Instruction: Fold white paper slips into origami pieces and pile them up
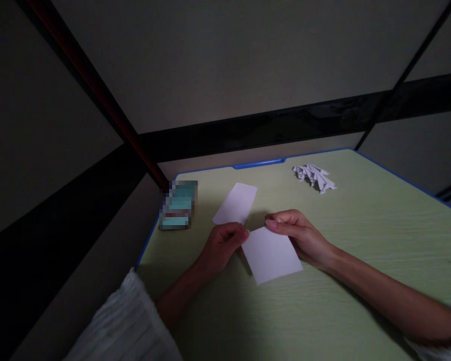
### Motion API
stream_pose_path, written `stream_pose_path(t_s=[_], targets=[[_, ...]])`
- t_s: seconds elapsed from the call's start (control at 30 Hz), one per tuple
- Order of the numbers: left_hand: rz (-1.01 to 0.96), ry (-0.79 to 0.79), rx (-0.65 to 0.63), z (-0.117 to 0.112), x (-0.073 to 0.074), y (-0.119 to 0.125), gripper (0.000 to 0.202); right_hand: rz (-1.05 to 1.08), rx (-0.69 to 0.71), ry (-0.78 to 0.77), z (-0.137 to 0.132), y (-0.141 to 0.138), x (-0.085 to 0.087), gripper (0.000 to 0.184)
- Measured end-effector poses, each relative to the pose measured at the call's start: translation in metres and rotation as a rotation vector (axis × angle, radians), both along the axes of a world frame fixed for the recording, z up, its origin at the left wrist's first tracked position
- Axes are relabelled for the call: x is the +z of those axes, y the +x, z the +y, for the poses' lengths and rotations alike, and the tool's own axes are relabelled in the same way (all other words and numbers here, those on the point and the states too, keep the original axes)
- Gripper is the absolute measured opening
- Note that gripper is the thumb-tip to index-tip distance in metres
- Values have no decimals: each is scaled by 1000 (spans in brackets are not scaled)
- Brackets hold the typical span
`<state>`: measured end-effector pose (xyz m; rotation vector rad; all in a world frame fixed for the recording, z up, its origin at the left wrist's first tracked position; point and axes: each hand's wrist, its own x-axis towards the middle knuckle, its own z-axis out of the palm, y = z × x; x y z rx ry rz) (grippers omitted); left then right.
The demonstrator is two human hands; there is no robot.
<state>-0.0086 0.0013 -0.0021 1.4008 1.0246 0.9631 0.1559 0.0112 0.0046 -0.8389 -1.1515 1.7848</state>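
A white sheet of paper (272, 256), roughly square, is held between my two hands above the table. My left hand (221, 245) pinches its upper left corner between thumb and fingers. At the upper right corner, my right hand (296, 233) grips it with the thumb on top and the fingers behind. Just beyond my left hand, another piece of white paper (237, 203) lies flat on the table, its near end partly covered by that hand.
Several folded white paper pieces (313, 176) lie bunched at the back right of the pale green table (379, 225). A blurred-out teal rectangular object (178, 204) lies at the left edge. A blue handle strip (260, 164) marks the far edge, close to panelled walls.
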Motion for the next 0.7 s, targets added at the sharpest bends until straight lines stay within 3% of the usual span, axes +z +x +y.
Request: stream_pose_path(t_s=[0.1,0.37,0.53,0.7], targets=[[10,-2,40,1,-3,-1,36,-41,-23,-4,0,0,0,41],[-265,-126,102,1,-5,2,34,-121,-61,106,5,1,-7,37],[-217,-172,157,1,0,4,42,-186,-109,243,4,-1,-4,28],[-179,-102,328,7,-5,1,27,-211,-149,393,2,0,1,16]])
